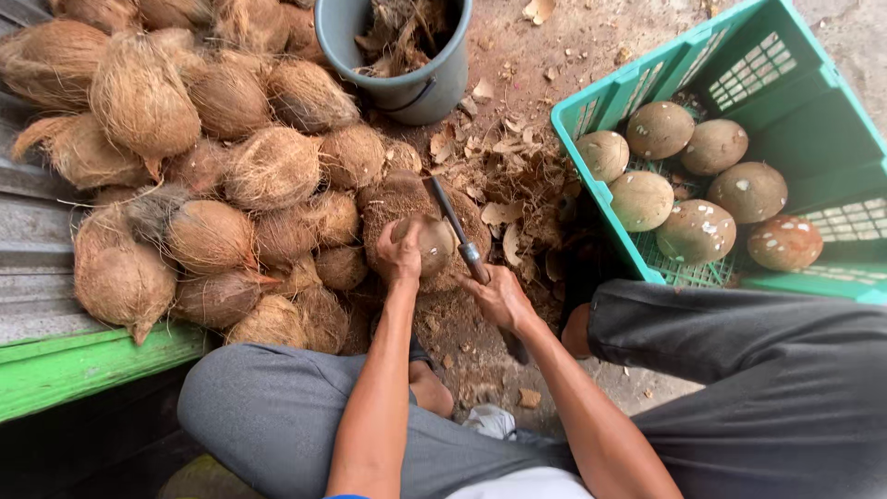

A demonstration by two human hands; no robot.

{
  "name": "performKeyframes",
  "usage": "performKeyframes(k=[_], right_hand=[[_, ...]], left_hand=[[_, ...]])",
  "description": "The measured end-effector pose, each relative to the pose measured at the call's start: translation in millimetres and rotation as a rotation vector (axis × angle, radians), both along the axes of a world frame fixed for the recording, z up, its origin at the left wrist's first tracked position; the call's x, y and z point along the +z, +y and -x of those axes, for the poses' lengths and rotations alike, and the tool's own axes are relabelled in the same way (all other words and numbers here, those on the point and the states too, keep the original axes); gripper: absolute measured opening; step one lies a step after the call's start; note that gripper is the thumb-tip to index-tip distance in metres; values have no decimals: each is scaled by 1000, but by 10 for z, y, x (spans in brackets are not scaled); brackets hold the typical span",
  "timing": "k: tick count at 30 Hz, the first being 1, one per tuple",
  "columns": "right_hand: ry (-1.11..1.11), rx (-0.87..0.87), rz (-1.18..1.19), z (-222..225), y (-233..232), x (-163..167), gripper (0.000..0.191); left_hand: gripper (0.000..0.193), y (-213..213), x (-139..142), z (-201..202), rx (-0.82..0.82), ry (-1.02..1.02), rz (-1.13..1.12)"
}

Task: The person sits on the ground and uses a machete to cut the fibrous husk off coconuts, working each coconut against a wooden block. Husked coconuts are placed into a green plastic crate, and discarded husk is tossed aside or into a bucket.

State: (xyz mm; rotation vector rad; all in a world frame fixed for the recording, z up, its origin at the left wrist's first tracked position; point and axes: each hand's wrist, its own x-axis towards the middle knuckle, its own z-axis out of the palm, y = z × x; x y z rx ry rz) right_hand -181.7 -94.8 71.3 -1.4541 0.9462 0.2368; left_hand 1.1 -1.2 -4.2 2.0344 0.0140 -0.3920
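Gripping coconut [427,242] left hand [397,254], knife [459,233] right hand [500,298]; dirt ground [591,55] husk-littered, green crate [647,83] beside.

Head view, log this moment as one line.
left hand steadies coconut | right hand grips knife | peeled coconuts in crate

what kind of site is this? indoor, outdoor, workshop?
Probably an informal outdoor coconut-husking spot, on bare dirt. A pile of fibrous coconuts lies at left, a green plastic crate holds smooth husked ones, and husk scraps litter the ground. The right hand holds a knife.
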Motion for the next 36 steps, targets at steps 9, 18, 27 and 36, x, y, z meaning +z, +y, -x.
performKeyframes(k=[9, 18, 27, 36], right_hand=[[-111, 12, 369, 96, 177, 21, 44], [-103, 35, 387, 152, 230, 20, 31], [-128, 70, 419, 207, -3, -227, 23], [145, 233, 475, 243, -337, -88, 28]], left_hand=[[41, -276, 196, 187, 541, 402, 124], [30, -356, 32, 301, 662, 363, 373], [30, -421, 14, 238, 435, 99, 296], [30, -107, -124, 114, 248, 0, 326]])
